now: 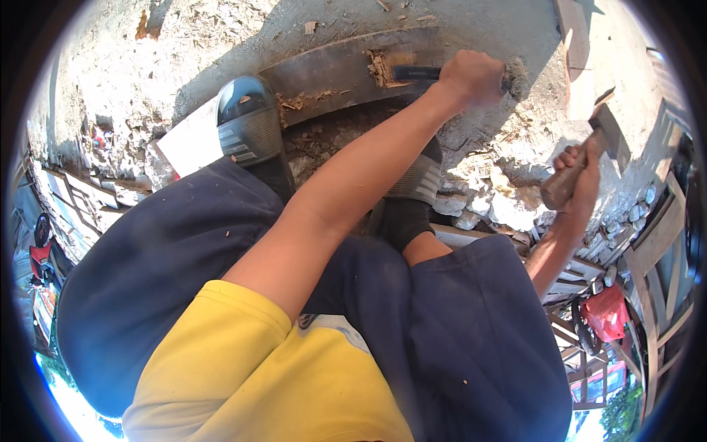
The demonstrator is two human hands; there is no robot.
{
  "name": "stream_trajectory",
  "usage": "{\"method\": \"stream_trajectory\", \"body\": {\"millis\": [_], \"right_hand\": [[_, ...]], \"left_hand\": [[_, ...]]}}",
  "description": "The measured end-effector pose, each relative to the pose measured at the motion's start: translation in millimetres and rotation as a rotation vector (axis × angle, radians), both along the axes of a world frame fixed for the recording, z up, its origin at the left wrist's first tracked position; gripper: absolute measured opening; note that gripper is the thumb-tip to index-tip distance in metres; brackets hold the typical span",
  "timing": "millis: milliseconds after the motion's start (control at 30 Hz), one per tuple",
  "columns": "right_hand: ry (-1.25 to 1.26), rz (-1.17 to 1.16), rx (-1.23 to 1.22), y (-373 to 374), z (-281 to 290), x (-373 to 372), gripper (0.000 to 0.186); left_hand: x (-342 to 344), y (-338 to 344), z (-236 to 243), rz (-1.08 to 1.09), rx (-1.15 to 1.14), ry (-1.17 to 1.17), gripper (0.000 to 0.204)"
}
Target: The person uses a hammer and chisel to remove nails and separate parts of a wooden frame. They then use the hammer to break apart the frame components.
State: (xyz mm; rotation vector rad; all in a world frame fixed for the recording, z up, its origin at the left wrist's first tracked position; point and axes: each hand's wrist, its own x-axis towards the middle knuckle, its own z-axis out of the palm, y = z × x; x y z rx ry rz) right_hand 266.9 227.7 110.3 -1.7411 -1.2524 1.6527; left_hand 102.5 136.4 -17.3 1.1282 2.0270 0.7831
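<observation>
My left slide (250, 121) sits against the left end of the dark board (324, 68), and I judge that steady foot pressure helps keep the wood from skidding. Toward the board's right end is a rough, pale notch (379, 68); brushing away its loose chips would show me the cut better. The chisel (417, 73) points left at the notch, blade lying low, which should pare rather than dig. My left hand (475, 77) is wrapped round its handle end, and well apart, beyond the board's right end, my right hand (586, 173) grips a wooden-handled hatchet-like tool (616, 138); short, square taps seem best, knuckles kept clear
</observation>
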Motion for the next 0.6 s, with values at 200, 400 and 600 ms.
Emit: {"method": "stream_trajectory", "body": {"millis": [200,400,600], "right_hand": [[-0.096,0.289,-0.465,-31,12,-7,0.031],[-0.078,0.175,-0.268,17,36,18,0.036],[-0.080,0.192,-0.212,-22,-6,-7,0.034]], "left_hand": [[2,5,-8,0.034,0.034,0.044,0.021],[0,2,-9,-0.007,0.061,0.057,0.023],[-1,7,-3,0.013,0.019,0.005,0.023]]}}
